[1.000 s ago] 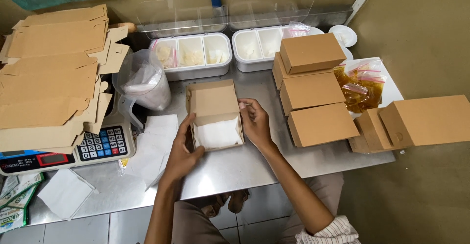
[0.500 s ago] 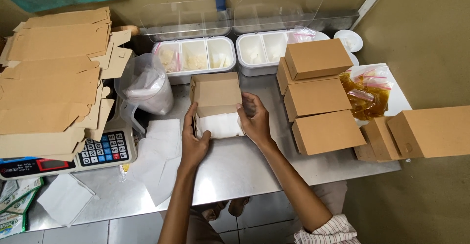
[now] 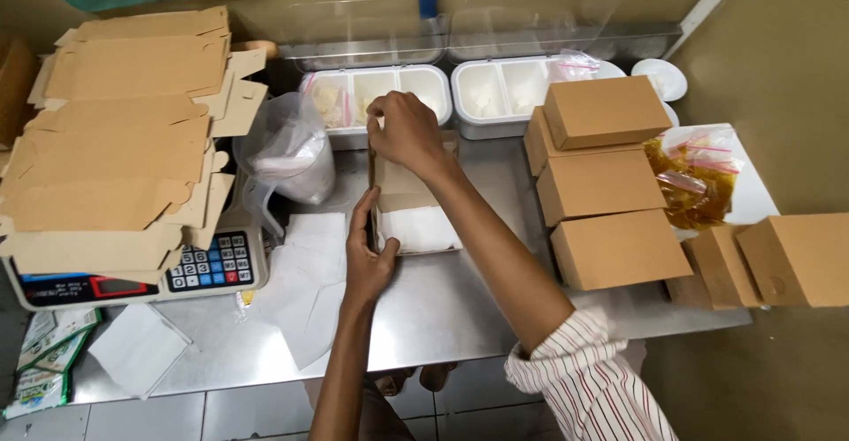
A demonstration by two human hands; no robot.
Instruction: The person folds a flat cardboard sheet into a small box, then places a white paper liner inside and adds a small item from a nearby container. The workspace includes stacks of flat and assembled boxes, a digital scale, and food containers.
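I look down on a steel table point(image 3: 460, 317) that fills most of the view, and near its middle sits the open cardboard box point(image 3: 414, 211), its long axis running away from me toward the back wall, with the lid end pointing at the white compartment trays point(image 3: 376, 96). The box is plain brown card, its hinged lid tipped up at the far end, and its inside is lined with white paper point(image 3: 426, 227) that covers whatever lies under it. On the left a tall stack of flat, unfolded box blanks point(image 3: 124, 149) overhangs a digital scale point(image 3: 208, 264) (only its keypad and display edge show). To the right of the open box three closed brown boxes point(image 3: 610, 189) stand in a column, well apart from it, with further closed boxes point(image 3: 796, 260) at the table's right edge and bags of amber stuff point(image 3: 694, 184) behind them. A knotted clear plastic bag point(image 3: 292, 153) sits just left of the box, and loose white paper sheets point(image 3: 305, 273) lie beside its near left corner. My right hand point(image 3: 407, 131) reaches across to the lid's far left corner, fingers curled and pinching the lid's edge. My left hand point(image 3: 367, 260) presses the box's near left wall, fingers held together and straight along the card.
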